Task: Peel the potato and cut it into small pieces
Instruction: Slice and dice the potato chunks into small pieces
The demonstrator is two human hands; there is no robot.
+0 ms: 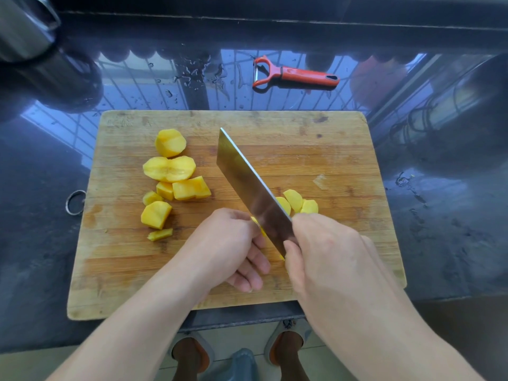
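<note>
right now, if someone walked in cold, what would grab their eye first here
First, the broad cleaver, gripped by the right hand and angled across the middle of the wooden cutting board, with the left hand holding a mostly hidden potato piece against the blade. Next, the bright yellow potato chunks on the board's left side, then the red peeler on the wet dark counter behind it.

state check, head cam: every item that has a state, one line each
potato piece under the knife: mostly hidden, held by left hand
cut potato pieces: peeled, lying on the board
cleaver: blade down at the potato
peeler: lying on counter, unused
cutting board: flat on counter
left hand: fingers curled on potato
right hand: gripping cleaver
</note>
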